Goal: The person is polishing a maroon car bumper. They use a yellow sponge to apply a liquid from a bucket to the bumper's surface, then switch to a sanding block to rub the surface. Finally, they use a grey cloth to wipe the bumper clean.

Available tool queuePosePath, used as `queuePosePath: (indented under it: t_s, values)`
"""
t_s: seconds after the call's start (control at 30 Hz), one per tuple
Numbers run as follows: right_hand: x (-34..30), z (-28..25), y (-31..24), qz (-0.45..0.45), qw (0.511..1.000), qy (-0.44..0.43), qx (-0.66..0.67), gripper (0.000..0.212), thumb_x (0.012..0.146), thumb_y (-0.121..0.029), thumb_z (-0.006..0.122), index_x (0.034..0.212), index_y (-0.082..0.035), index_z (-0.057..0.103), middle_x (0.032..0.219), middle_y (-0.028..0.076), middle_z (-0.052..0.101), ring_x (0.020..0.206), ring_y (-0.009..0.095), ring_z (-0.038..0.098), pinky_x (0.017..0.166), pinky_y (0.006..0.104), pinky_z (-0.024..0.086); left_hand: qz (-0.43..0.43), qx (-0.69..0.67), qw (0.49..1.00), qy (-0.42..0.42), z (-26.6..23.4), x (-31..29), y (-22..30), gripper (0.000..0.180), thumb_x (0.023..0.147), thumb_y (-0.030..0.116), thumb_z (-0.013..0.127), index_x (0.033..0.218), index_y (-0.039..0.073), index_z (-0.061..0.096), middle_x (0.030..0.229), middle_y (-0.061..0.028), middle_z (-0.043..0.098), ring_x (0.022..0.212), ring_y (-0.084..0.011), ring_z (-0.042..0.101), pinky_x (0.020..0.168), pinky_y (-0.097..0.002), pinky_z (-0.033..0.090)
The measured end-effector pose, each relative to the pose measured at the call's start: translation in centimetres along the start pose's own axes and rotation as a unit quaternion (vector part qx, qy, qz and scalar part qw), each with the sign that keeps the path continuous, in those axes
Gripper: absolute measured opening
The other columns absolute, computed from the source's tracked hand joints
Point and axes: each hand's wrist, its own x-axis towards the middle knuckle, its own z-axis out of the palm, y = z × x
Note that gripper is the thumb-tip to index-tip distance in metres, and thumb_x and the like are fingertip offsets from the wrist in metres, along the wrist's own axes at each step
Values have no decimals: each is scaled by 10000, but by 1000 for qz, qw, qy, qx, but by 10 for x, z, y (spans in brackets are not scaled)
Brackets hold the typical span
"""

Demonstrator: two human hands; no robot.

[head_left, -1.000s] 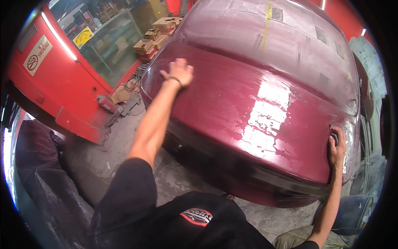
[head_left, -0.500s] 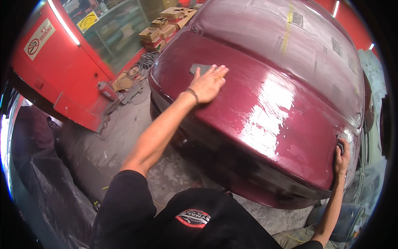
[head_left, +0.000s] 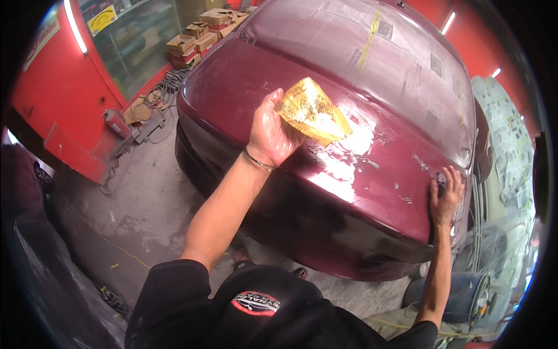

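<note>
My left hand (head_left: 270, 131) is raised palm up above the wet maroon trunk lid (head_left: 244, 87) of a car. It is closed on a piece of sandpaper (head_left: 314, 110), whose yellowish printed side faces up and shines in the light. My right hand (head_left: 447, 198) is at the lid's right edge, fingers bent around a small dark thing (head_left: 442, 179) that I cannot make out. Water streaks and bright glare cover the middle of the lid.
The rear window (head_left: 401, 52) is masked with film, paper and yellow tape. Cardboard boxes (head_left: 203, 41) and coiled cables (head_left: 165, 87) lie beyond the left side. A red extinguisher (head_left: 115, 122) stands by the red wall. A dark blue drum (head_left: 453, 296) is at the lower right.
My left hand has lifted off the lid and turned palm up, bringing the sandpaper's yellowish side into view. My right hand stays at the lid's right edge. The whole view has shifted.
</note>
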Motion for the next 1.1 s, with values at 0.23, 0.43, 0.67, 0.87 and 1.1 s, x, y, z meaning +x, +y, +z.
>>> queuePosePath:
  t_s: [0.23, 0.43, 0.67, 0.87, 1.1]
  values:
    - [64, -64, -140, -203, 890, 31, 407, 644, 787, -174, 915, 1381, -146, 666, 1551, 133, 553, 1520, 395, 414, 1238, 531, 375, -87, 23, 996, -4, 32, -3, -89, 627, 1119, 412, 408, 1521, -62, 485, 1491, -250, 599, 1386, -389, 581, 1196, -556, 432]
    - [89, -58, -121, -182, 798, -30, 573, 135, 1019, -180, 723, 1062, -53, 739, 917, 97, 764, 937, 250, 758, 1027, 456, 531, -139, 245, 958, 59, 73, -2, -150, 541, 1119, 342, 371, 1460, -35, 557, 1342, -213, 696, 1240, -357, 687, 1107, -543, 532]
    - [101, -92, -105, -141, 796, -25, 588, 166, 1061, -167, 661, 1017, -8, 674, 822, 114, 707, 751, 196, 680, 711, 345, 522, -123, 441, 888, 30, 86, 0, -134, 626, 1123, 467, 386, 1546, 21, 508, 1478, -229, 620, 1321, -419, 632, 1142, -552, 488]
    - [85, -94, -104, -177, 765, -25, 619, 138, 1074, -139, 627, 1040, -9, 659, 843, 153, 731, 756, 260, 715, 738, 374, 562, -132, 427, 892, 75, 103, 15, -144, 548, 1083, 319, 420, 1447, -64, 565, 1386, -219, 674, 1221, -411, 692, 1087, -526, 547]
    - [77, -92, -124, 3, 855, -25, 518, 177, 1058, -185, 666, 1020, -12, 664, 748, 168, 696, 658, 278, 697, 623, 393, 521, -190, 397, 896, -67, 123, 4, -154, 827, 1092, 681, 349, 1488, -18, 546, 1331, -195, 704, 1183, -359, 728, 974, -474, 633]
